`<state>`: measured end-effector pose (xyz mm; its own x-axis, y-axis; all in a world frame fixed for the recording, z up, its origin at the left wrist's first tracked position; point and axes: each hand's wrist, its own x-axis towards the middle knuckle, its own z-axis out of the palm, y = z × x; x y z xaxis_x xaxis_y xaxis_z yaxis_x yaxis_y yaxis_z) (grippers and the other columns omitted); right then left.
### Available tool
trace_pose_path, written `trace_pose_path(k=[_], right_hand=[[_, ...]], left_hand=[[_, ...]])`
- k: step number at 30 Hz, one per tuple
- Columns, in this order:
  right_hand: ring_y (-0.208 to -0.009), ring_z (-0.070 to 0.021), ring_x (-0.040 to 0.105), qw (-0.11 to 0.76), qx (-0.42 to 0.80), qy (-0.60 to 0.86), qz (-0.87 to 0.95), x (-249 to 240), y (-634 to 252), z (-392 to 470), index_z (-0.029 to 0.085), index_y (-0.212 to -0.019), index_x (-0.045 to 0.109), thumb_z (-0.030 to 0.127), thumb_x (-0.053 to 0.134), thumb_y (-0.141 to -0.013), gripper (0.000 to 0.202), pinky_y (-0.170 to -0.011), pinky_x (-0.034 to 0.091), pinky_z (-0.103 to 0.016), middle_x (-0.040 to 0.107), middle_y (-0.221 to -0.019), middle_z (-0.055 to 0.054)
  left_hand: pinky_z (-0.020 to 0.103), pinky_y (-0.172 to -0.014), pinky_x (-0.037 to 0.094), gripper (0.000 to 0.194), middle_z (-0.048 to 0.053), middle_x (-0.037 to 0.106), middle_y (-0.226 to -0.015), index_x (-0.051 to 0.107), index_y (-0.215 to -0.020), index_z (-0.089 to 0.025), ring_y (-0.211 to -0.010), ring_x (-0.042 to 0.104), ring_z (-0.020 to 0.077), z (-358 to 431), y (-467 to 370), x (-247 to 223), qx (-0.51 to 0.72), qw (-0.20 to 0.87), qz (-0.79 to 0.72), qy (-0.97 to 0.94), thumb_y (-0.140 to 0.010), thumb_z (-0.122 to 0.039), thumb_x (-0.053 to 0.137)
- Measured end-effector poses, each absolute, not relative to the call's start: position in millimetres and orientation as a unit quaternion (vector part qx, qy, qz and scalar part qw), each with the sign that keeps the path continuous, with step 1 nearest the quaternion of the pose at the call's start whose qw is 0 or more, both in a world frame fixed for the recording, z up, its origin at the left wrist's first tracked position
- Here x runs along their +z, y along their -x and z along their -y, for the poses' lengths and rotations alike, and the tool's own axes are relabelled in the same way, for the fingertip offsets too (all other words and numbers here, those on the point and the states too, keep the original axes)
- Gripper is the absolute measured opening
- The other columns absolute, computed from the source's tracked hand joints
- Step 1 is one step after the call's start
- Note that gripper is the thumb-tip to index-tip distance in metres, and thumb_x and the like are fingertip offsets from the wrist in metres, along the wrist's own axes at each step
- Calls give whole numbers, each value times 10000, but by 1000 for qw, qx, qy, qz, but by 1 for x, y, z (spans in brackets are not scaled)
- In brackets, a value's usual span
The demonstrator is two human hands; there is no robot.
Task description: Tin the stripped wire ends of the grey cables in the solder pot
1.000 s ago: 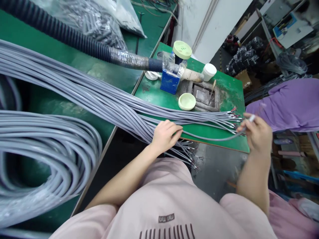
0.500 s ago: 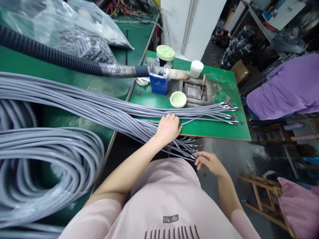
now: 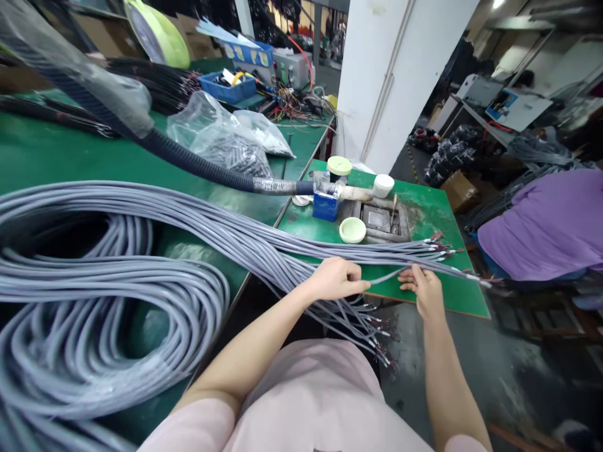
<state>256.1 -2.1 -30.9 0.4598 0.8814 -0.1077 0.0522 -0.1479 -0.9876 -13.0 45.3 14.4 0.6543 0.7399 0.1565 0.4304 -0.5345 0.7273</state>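
- Pinching a grey cable (image 3: 385, 277) at centre of frame, fingers of the left hand (image 3: 336, 278) closed on it near the front edge of the green tabletop (image 3: 464, 301).
- Bringing the right hand (image 3: 424, 292) to it, just rightward; fingers half curled, cannot tell whether gripping.
- Changed within half a second: right hand up from the hanging ends (image 3: 347, 317), lower centre; white-marked tip (image 3: 484, 284) now past the upper bundle (image 3: 377, 252), centre right. Judged as one more cable brought up beside that bundle.
- Behind: pale green bowl (image 3: 352, 230), contents not discernible; square metal tray (image 3: 378, 218), silvery surface inside; white tub (image 3: 383, 184) and green-lidded tub (image 3: 339, 166), contents hidden.
- Upper left: clear bag (image 3: 202, 125) with grey pieces (image 3: 240, 156); blue bin (image 3: 228, 92) with mixed small items.
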Motion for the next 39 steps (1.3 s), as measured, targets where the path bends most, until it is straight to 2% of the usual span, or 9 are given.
trace_pose_path(k=[6, 10, 13, 16, 20, 23, 25, 31, 39], right_hand=[[-372, -142, 500, 371, 178, 759, 505, -14, -289, -8, 222, -488, 514, 625, 627, -758, 498, -417, 384, -269, 539, -397, -2], [-340, -101, 451, 372, 380, 653, 539, 1, -277, 29, 177, -571, 576, 532, 562, -861, 458, -416, 350, -227, 472, -343, 34], [-441, -120, 582, 274, 605, 519, 538, -4, -247, 57, 134, -893, 688, 504, 574, -868, 388, -439, 407, -217, 666, -561, -31], [-600, -158, 670, 436, 677, 452, 383, -18, -224, 57, 204, -1178, 574, 570, 638, -793, 534, -423, 449, -229, 731, -897, -75], [-518, -76, 554, 712, 515, 421, 225, -13, -235, 37, 225, -983, 602, 508, 604, -845, 315, -383, 363, -168, 661, -759, 19], [-438, -56, 466, 786, 364, 428, 258, 9, -253, 39, 245, -977, 587, 460, 583, -876, 237, -409, 365, -167, 599, -634, 65], [-384, -59, 407, 735, 338, 479, 340, 21, -254, 51, 227, -982, 600, 437, 561, -897, 230, -399, 338, -177, 552, -526, 73], [-364, -62, 380, 353, 511, 590, 516, 14, -207, 86, 147, -1051, 642, 392, 506, -931, 305, -391, 284, -192, 570, -472, 48], [-503, -94, 528, 225, 510, 558, 615, -1, -173, 92, 148, -1107, 654, 325, 457, -955, 306, -562, 420, -224, 599, -545, 34]], left_hand=[[212, -536, 300, 391, -36, 564, -530, 583, -539, -156, -507, 465, 68, -31, 29, 14, 219, 393, -272, -851, -784, -445, 677], [209, -539, 328, 387, -14, 580, -562, 591, -566, -142, -536, 485, 78, -31, 33, 15, 292, 448, -292, -793, -804, -437, 667], [214, -547, 348, 383, -10, 571, -559, 583, -559, -141, -539, 485, 83, -31, 34, 15, 328, 464, -275, -776, -804, -419, 678], [220, -559, 356, 387, -14, 554, -537, 566, -539, -146, -533, 479, 84, -30, 37, 12, 332, 455, -253, -787, -804, -400, 686], [233, -594, 364, 384, -13, 557, -530, 575, -545, -151, -531, 478, 87, -28, 37, 3, 314, 415, -256, -815, -814, -405, 676], [245, -627, 377, 356, -1, 593, -577, 615, -587, -158, -577, 506, 104, -26, 33, -4, 274, 390, -265, -838, -821, -422, 668], [250, -659, 400, 284, 11, 632, -649, 675, -694, -168, -647, 545, 125, -23, 27, -8, 251, 414, -257, -836, -815, -425, 677], [256, -706, 452, 325, 41, 663, -800, 727, -990, -154, -713, 572, 130, -7, 1, -12, 308, 604, -268, -685, -828, -428, 663], [206, -602, 425, 291, 11, 655, -699, 748, -841, -151, -595, 513, 77, 1, -6, -29, 390, 749, -294, -449, -734, -422, 759]])
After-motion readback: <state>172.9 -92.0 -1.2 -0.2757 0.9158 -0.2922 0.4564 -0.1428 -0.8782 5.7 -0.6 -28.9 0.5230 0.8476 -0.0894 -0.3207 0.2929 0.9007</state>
